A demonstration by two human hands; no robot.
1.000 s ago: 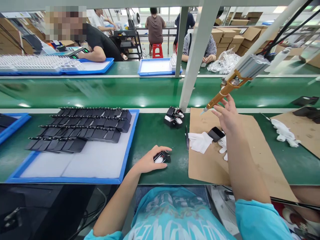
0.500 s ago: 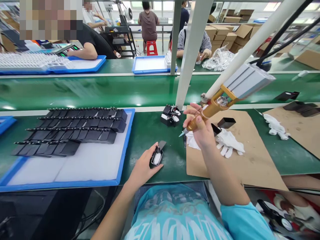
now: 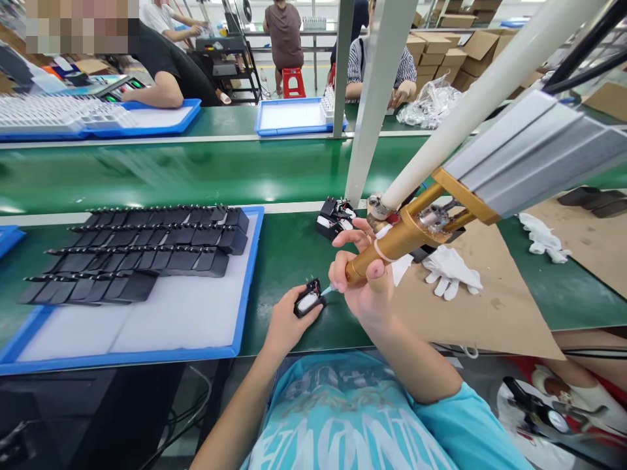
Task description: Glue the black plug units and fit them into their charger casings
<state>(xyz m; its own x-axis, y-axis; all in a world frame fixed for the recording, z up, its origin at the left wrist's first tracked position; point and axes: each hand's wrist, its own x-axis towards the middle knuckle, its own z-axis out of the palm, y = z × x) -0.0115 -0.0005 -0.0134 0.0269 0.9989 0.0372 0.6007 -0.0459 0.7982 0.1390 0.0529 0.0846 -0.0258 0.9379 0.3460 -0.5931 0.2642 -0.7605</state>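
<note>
While the person bends over the near edge of the counter [image 3: 289, 254], I see two bare hands at work. The left hand [image 3: 289, 320] is clamped around one small black case [image 3: 307, 301] with a white inside, resting on the green top to the right of a blue-rimmed tray [image 3: 171, 320]. The right hand [image 3: 372, 294] is wrapped around the gold barrel of one dispenser [image 3: 411, 235], its pale tip at the case's right side; whether they touch, I cannot tell.

On the tray stand four rows of black cases [image 3: 161, 241], too crowded for me to count singly. One cluster of open cases [image 3: 336, 219] sits at the far edge, its number unclear. To the right lie two cardboard sheets [image 3: 494, 300], with one white glove [image 3: 451, 271] plain on the nearer and another [image 3: 543, 238] by the farther.

Beyond a green divider [image 3: 196, 173] runs a second counter [image 3: 230, 121]. At least four people work on that far side; one red stool [image 3: 292, 83] shows clearly, and cartons [image 3: 438, 55] are stacked far right.
</note>
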